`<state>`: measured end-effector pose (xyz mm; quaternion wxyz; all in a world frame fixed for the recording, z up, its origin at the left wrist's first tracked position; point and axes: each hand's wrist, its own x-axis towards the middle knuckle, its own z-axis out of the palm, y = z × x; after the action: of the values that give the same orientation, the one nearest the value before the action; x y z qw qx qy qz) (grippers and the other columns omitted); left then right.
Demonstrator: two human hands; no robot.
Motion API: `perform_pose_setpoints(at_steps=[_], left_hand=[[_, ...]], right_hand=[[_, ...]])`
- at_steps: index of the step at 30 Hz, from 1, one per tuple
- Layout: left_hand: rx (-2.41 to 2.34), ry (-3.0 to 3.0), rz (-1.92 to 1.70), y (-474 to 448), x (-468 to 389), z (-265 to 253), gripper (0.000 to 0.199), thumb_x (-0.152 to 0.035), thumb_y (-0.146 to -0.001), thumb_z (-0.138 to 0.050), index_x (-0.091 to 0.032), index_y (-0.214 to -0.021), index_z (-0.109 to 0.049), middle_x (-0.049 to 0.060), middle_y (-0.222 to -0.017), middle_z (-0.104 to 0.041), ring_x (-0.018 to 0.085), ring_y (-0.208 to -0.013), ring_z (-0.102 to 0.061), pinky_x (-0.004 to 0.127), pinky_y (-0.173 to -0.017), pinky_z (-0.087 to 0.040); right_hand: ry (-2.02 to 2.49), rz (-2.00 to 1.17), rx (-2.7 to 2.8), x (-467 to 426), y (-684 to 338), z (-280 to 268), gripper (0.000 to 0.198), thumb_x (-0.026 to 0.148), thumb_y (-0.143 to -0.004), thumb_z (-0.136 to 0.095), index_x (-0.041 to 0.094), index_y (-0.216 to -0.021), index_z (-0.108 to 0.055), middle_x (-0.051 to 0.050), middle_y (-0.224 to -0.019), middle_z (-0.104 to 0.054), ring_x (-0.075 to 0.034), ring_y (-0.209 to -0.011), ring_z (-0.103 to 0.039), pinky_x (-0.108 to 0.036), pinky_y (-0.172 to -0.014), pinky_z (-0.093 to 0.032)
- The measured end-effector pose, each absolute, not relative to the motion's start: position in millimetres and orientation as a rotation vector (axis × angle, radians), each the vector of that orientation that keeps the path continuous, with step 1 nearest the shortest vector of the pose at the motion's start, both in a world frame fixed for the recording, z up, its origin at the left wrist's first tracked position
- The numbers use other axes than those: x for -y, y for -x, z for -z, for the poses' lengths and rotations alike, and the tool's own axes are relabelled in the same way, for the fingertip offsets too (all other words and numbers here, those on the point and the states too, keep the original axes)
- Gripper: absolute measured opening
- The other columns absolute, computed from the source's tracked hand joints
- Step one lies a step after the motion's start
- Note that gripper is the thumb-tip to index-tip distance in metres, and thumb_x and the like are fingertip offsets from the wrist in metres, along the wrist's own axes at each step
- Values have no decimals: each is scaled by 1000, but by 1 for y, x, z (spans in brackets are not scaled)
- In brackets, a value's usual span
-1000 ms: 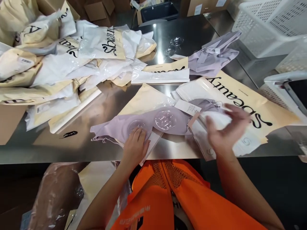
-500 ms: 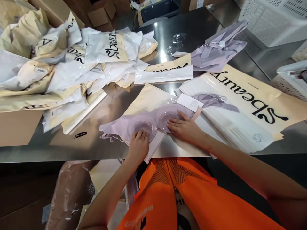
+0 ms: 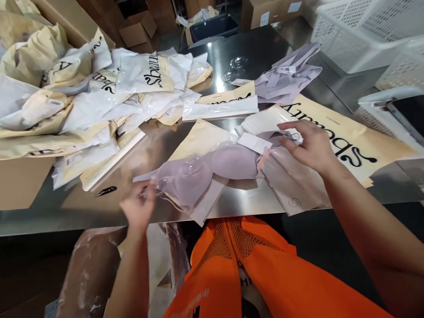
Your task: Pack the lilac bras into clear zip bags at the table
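Note:
A lilac bra (image 3: 232, 162) lies across a cream bag on the steel table, its rounded cups facing up. A clear moulded plastic insert shows over the left cup. My left hand (image 3: 139, 203) is closed on the left end of the bra, with thumb and fingers pinched at the band. At the other end, my right hand (image 3: 313, 145) hovers over the band and strap, thumb and forefinger apart. A white tag (image 3: 255, 143) hangs by the right cup. Beneath my right hand is a stack of clear-fronted bags (image 3: 294, 190).
Packed "Sbeauty" bags (image 3: 142, 73) are heaped at the left. Another lilac bra (image 3: 286, 75) lies at the back right, near clear plastic inserts (image 3: 236, 64). White perforated baskets (image 3: 351, 39) stand on the right. A small black item (image 3: 106, 191) lies near the front edge.
Both hands have left the cups and moved outward, the left to the bra's left end, the right over its right band. The cups, hollow side up before, now show their rounded side.

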<state>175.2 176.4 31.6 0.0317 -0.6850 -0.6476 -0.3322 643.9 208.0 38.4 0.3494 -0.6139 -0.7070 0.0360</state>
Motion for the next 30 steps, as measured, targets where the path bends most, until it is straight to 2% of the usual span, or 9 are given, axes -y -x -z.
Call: perform_pose_setpoints(at_steps=[4, 9, 11, 14, 17, 19, 23, 27, 30], left_hand=[[2342, 2058, 882, -146, -193, -13, 42, -54, -87, -54, -18, -95, -75, 9, -97, -77, 27, -90, -71, 39, -86, -53], [2195, 2408, 420, -192, -196, 3, 49, -50, -91, -54, -14, -121, -68, 14, -119, -72, 32, -114, -65, 43, -101, -49], [2259, 2271, 221, -207, -195, 1, 49, -43, -93, -54, -13, -131, -62, 17, -117, -72, 33, -111, -66, 44, -97, -51], [2315, 2182, -24, -216, -197, -5, 45, -34, -96, -50, -16, -136, -59, 16, -112, -73, 32, -102, -69, 40, -82, -54], [2289, 2157, -186, -214, -199, -5, 42, -31, -97, -47, -17, -135, -60, 16, -115, -72, 32, -94, -71, 38, -73, -53], [2265, 2106, -277, -211, -201, -4, 41, -27, -98, -42, -17, -133, -61, 15, -110, -73, 32, -88, -72, 38, -71, -52], [2271, 2062, -334, -207, -207, -1, 39, -35, -97, -46, -17, -126, -65, 14, -103, -74, 34, -86, -72, 40, -71, -52], [2281, 2023, -225, -210, -217, 0, 56, -57, -90, -56, -18, -131, -62, 14, -117, -71, 37, -93, -71, 42, -76, -53], [2247, 2062, -339, -214, -225, -3, 44, -45, -95, -51, -16, -125, -66, 15, -111, -73, 35, -91, -72, 42, -76, -53]], right_hand=[[1783, -134, 1831, -230, -654, -39, 34, 38, -88, -56, 15, -109, -71, -14, -114, -71, -30, -105, -64, -46, -92, -51], [1993, -150, 2183, -255, -600, -23, 56, 41, -79, -65, 9, -125, -65, -22, -111, -67, -43, -117, -51, -62, -99, -33], [1946, -183, 2143, -259, -588, -22, 54, 28, -74, -64, 10, -125, -65, -20, -108, -67, -39, -114, -53, -60, -101, -31], [1782, -286, 1905, -255, -601, -30, 44, 28, -75, -60, 14, -115, -70, -12, -97, -67, -27, -95, -60, -45, -94, -43], [1499, -530, 1634, -229, -648, -52, 27, 41, -73, -69, 19, -88, -73, -9, -87, -67, -20, -77, -60, -36, -75, -49], [1357, -864, 1634, -202, -687, -71, 30, 49, -66, -77, 21, -75, -74, -9, -81, -68, -22, -77, -63, -38, -77, -51], [1641, -1531, 1712, -154, -740, -94, 50, 59, -58, -79, 25, -94, -79, -13, -90, -73, -29, -91, -69, -42, -85, -53], [2012, -959, 1526, -156, -735, -80, 47, 58, -71, -69, 23, -102, -72, -11, -104, -71, -27, -100, -66, -39, -89, -51], [2097, -673, 1631, -189, -715, -61, 52, 52, -74, -67, 20, -115, -68, -11, -120, -67, -27, -108, -63, -37, -91, -50]])
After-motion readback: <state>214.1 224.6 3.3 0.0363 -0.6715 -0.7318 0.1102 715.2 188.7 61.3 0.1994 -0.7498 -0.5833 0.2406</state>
